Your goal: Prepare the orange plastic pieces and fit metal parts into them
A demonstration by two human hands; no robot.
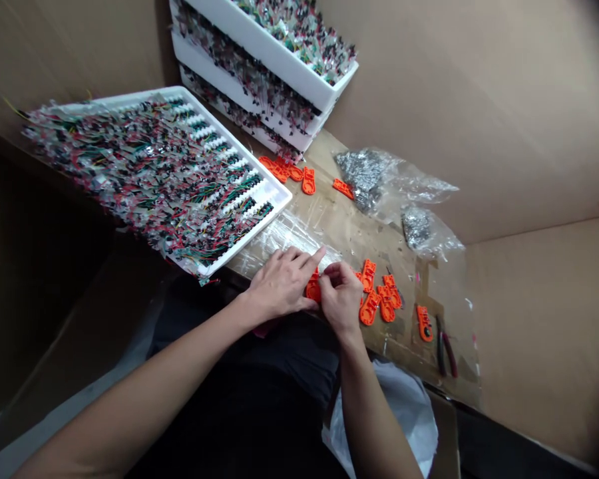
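Both of my hands meet at the near edge of the cardboard-topped table (pixel 344 226). My left hand (pixel 282 283) grips an orange plastic piece (pixel 313 287) between thumb and fingers, index finger stretched over it. My right hand (pixel 340 296) is curled in a pinch against the same piece; what its fingertips hold is hidden. Several more orange pieces (pixel 379 296) lie just right of my hands.
A white tray (pixel 274 189) full of small wired parts sits at left, with stacked white trays (pixel 289 73) behind it. More orange pieces (pixel 292 173), two clear bags of metal parts (pixel 374 176), one lone orange piece (pixel 424 323) and pliers (pixel 445 349) lie on the table. Cardboard walls surround it.
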